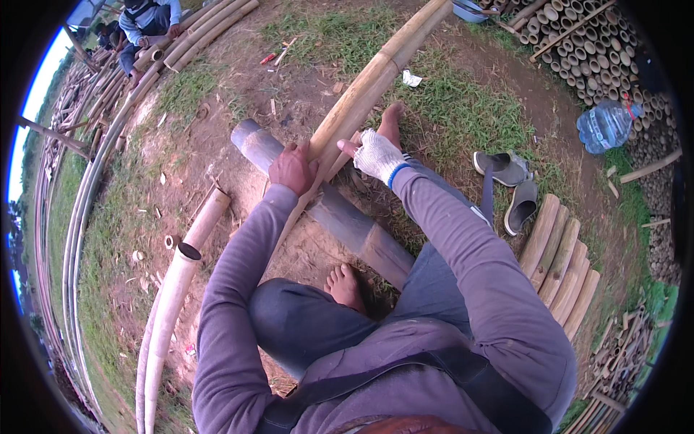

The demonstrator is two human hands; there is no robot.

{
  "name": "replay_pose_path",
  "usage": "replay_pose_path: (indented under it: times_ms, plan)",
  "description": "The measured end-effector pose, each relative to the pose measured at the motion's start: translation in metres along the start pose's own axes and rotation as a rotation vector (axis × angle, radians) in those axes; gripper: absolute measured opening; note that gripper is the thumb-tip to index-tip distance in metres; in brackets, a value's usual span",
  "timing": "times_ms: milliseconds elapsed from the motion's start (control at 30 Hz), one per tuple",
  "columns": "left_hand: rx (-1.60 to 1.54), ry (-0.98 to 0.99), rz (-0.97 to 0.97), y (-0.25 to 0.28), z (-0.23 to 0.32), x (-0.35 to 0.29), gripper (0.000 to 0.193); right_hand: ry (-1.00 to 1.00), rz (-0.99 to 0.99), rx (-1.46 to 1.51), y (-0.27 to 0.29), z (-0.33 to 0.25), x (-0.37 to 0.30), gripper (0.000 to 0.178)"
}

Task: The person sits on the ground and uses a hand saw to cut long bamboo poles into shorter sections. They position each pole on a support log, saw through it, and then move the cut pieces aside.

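Note:
A long, pale tan bamboo pole runs from the far upper right down between my arms. It rests across a thicker, grey bamboo log lying on the ground. My bare left hand is closed over the pole's left edge, just above the log. My right hand, in a white knit glove with a blue cuff, is at the pole's right side. Its fingers are curled and its bare thumb points left toward the pole. A narrow bamboo strip shows beside the pole; whether the right fingers hold it is hidden.
On the left stands a cut bamboo tube. To the right are grey shoes, a flat dark strip and several split bamboo pieces. Beyond are a water bottle and stacked bamboo. A person sits far left.

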State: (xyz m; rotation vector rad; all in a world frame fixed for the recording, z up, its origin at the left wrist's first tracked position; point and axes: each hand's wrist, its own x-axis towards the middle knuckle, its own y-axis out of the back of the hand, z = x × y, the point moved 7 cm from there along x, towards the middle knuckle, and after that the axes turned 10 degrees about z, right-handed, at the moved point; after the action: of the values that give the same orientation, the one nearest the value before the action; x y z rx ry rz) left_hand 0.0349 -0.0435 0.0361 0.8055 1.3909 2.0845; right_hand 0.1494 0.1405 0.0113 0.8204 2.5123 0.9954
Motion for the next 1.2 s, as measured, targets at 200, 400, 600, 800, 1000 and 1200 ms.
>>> replay_pose_path:
  times_ms: [200, 400, 600, 800, 1000, 1200]
  plan:
    - [-0.026, -0.063, -0.022, -0.022, -0.006, 0.007, 0.053, -0.212, 0.413, -0.195, 0.183, 0.174, -0.128, 0.048]
    - [-0.163, -0.045, -0.055, -0.040, -0.019, 0.019, 0.069, -0.542, 0.102, -0.505, 0.142, 0.411, -0.314, 0.055]
    - [-0.169, 0.074, -0.169, -0.040, -0.036, 0.013, 0.063, -0.554, 0.217, -0.624, 0.072, 0.456, -0.355, 0.028]
    - [-0.124, 0.089, -0.226, -0.044, -0.039, 0.021, 0.060, -0.616, 0.213, -0.559, 0.081, 0.449, -0.377, 0.028]
    - [0.053, -0.067, -0.184, -0.044, -0.009, 0.046, 0.054, -0.725, 0.283, -0.363, 0.077, 0.433, -0.426, 0.028]
    - [0.168, 0.076, -0.288, -0.026, -0.010, 0.035, 0.052, -0.860, 0.546, 0.334, 0.098, 0.395, -0.436, 0.028]
